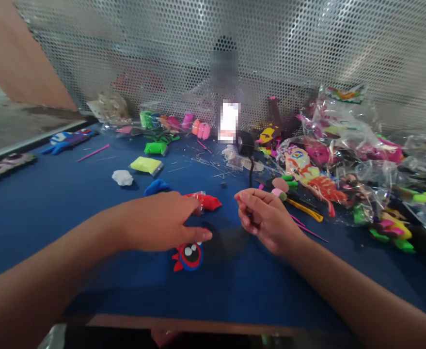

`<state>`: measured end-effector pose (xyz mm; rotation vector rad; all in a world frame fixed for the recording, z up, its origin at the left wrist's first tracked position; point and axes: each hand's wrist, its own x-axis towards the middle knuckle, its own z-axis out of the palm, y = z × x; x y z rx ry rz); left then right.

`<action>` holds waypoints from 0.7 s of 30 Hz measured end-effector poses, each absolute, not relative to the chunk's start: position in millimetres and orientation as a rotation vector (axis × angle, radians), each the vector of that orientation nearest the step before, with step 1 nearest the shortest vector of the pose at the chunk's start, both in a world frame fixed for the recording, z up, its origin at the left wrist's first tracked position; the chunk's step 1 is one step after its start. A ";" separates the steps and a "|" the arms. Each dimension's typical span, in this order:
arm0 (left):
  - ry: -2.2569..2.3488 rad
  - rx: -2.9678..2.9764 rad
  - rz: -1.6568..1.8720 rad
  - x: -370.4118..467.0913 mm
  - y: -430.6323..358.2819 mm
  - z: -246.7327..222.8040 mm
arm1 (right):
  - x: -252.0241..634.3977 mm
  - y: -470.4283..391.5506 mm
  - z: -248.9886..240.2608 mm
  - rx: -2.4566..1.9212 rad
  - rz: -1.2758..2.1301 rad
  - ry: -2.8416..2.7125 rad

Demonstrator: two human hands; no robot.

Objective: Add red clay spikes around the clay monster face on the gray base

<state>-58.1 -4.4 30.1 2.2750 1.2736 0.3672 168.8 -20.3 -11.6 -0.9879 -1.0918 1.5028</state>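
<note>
My left hand (169, 220) hovers palm down, thumb and fingers apart, between a red clay packet (209, 201) and a small clay figure (189, 256). The figure has a blue rim, red spikes and white eyes on black; its top edge is partly under my thumb. Fingertips of this hand overlap the packet's left end. To the right, my right hand (265, 218) is raised over the table with thumb and forefinger pinched on a tiny red bit (237, 196). Blue clay (157, 186) shows just behind my left hand.
White clay (122, 178), a yellow packet (146, 165) and a green packet (156, 148) lie at the back left. Pink sticks, a yellow tool (305, 209) and bagged clay figures (314, 179) crowd the right. A lit phone (229, 120) stands by the perforated metal screen (183, 58).
</note>
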 end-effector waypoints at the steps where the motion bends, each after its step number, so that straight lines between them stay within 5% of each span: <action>1: 1.307 2.316 0.295 -54.3 -12.6 28.6 | 168.9 -20.7 -12.2 -0.980 1.503 -1.107; 8: 1.714 2.254 0.078 -34.9 -41.8 21.9 | 172.6 -21.5 -14.0 -0.914 1.486 -1.163; 21: 1.457 1.968 0.077 -29.0 -51.4 39.5 | 181.3 -17.2 -11.4 -0.785 1.442 -1.040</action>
